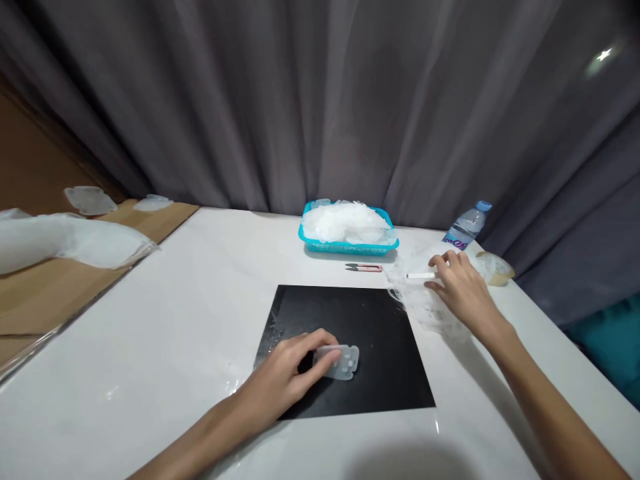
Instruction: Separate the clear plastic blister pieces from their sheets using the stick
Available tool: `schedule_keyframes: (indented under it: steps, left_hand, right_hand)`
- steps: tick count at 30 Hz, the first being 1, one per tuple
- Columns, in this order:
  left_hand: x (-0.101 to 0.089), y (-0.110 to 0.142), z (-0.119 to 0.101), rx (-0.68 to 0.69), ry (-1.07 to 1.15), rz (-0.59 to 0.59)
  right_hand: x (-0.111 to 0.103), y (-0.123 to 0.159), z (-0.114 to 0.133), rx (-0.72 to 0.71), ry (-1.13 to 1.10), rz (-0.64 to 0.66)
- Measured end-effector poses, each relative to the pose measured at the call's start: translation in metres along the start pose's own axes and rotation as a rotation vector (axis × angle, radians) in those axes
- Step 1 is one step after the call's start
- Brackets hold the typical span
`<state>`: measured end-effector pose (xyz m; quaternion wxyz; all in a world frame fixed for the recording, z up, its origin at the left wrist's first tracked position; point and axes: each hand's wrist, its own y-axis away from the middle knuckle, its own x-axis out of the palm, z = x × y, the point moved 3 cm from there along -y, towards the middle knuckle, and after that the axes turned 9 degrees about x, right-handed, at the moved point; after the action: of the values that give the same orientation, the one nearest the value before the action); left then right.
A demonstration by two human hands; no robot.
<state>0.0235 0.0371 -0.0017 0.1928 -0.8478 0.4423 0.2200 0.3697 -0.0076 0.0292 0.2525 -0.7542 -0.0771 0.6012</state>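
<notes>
My left hand [300, 367] is closed on the left end of a translucent plastic piece [349, 363] with small holes or bumps in it. Thumb and fingers pinch it over a black mat [385, 387]. Farther right, my right hand [461, 283] has its fingers around a slim white pen-like tool [420, 275], whose tip points left. Clear plastic scraps [435, 310] lie below and around this hand. Just left of the tool lies a pair of thread snips [364, 268] with pinkish handles.
A turquoise basket [345, 249] heaped with translucent white pieces stands at the back. To its right are a water bottle [465, 225] and a roll of tape [500, 270]. Cardboard [170, 223] on the left carries a filled plastic bag [100, 240] and loose pieces. A grey curtain [280, 100] hangs behind.
</notes>
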Motion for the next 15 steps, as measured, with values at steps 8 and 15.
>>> schedule_keyframes:
  steps: [8, 15]
  left_hand:
    - [-0.001, -0.005, 0.003, -0.057, 0.006, -0.033]
    - [0.001, -0.008, 0.002, -0.051, 0.025, -0.053]
  right_hand:
    - [0.004, 0.018, -0.007, -0.014, -0.026, -0.044]
    - [-0.004, 0.027, -0.004, 0.002, -0.018, -0.081]
